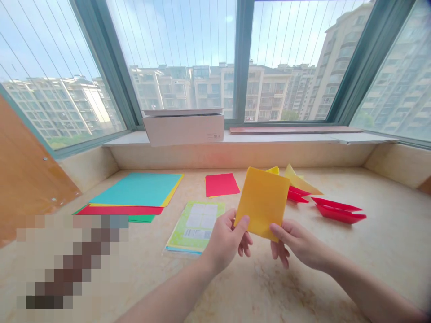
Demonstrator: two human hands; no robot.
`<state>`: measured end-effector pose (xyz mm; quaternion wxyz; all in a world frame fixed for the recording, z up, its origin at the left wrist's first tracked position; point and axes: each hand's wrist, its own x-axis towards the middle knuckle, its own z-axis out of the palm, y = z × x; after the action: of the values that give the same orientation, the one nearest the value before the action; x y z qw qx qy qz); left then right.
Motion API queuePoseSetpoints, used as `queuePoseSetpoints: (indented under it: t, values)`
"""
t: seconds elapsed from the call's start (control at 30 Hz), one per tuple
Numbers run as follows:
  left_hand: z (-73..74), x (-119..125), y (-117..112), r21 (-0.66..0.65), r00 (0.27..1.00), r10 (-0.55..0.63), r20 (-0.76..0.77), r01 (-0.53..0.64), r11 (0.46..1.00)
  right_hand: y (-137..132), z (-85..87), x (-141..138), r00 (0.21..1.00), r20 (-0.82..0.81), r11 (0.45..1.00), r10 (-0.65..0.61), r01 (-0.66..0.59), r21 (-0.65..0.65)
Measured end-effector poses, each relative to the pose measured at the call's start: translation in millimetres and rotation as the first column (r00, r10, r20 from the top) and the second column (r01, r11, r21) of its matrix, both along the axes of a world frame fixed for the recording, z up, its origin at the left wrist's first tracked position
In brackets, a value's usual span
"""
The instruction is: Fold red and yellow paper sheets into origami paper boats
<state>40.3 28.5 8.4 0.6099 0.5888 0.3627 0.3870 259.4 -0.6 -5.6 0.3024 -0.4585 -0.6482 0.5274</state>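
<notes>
- Bright daylight from the large windows [178, 54] ahead; sky near overexposed.
- Light, soft shadows on the counter [387, 251]; mild glare.
- Wide-angle distortion: straight lines lean and bend towards the edges.
- Pixelated patch [70, 260] obscures lower left.

Smooth yellow paper [262, 203] is showing a faint sheen between my fingers [243, 225]

At twelve o'clock, a matt cardboard box [183, 130] is sitting on the sill; at two o'clock, folded red paper [340, 214] is catching a soft gloss; at ten o'clock, a varnished wood panel [30, 166] is shining, while polished stone [387, 251] is gleaming beneath me.
</notes>
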Motion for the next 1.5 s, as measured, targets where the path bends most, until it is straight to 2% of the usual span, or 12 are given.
queuePoseSetpoints:
  t: [0.13,0.2,0.33,0.47,0.67,0.8,0.93,1.0,1.17,1.27,1.37,1.5]
  values:
    - [4.1,-8.0,3.6,-0.066,0.966,-0.226,-0.126,0.219,0.973,-2.0,0.1,0.7,0.995,0.082,0.998,0.052,-0.05,-0.029]
    - [3.7,-9.3,4.6,-0.1,0.951,-0.27,-0.152,0.257,0.961,-3.9,0.8,-0.7,0.991,0.127,0.999,0.038,-0.035,-0.026]
    - [4.0,-8.1,4.2,-0.03,0.974,-0.168,-0.15,0.165,0.986,-7.7,4.5,-3.3,0.994,0.11,0.999,0.006,-0.011,0.043]
    - [7.1,-8.1,2.2,0.055,0.99,-0.078,-0.121,0.085,0.995,-15.0,8.6,-3.5,0.988,0.109,0.994,0.112,-0.113,0.002]
    - [5.0,-5.4,-3.4,0.027,0.971,-0.233,-0.057,0.235,0.972,-20.2,0.7,1.9,0.98,0.177,0.993,0.089,-0.101,0.062]
    - [3.6,-1.1,-7.9,-0.064,0.963,-0.268,-0.01,0.267,0.962,-18.2,-12.2,8.4,0.976,0.205,0.997,0.068,-0.075,0.03]
    - [8.4,-0.9,-9.4,-0.164,0.922,-0.38,0.078,0.388,0.907,-18.4,-20.4,13.5,0.974,0.225,1.0,-0.016,0.013,0.013]
    - [11.5,-3.1,-8.7,-0.168,0.904,-0.42,0.085,0.429,0.888,-18.9,-20.5,15.3,0.975,0.219,0.999,-0.027,0.02,0.032]
    - [12.2,-9.0,-8.6,-0.179,0.857,-0.516,-0.021,0.504,0.845,-19.2,-12.6,16.7,0.977,0.196,0.99,0.089,-0.108,0.089]
    - [8.4,-7.9,-10.2,-0.229,0.846,-0.533,-0.023,0.514,0.827,-18.3,-11.3,14.9,0.978,0.205,0.992,0.045,-0.068,0.11]
    - [4.7,-4.2,-9.4,-0.164,0.879,-0.476,-0.017,0.467,0.869,-17.0,-14.1,12.0,0.969,0.245,0.996,-0.016,-0.008,0.094]
    - [1.9,-1.3,-4.5,0.098,0.914,-0.402,-0.06,0.406,0.909,-15.4,-12.0,12.9,0.978,0.206,0.98,-0.022,-0.019,0.197]
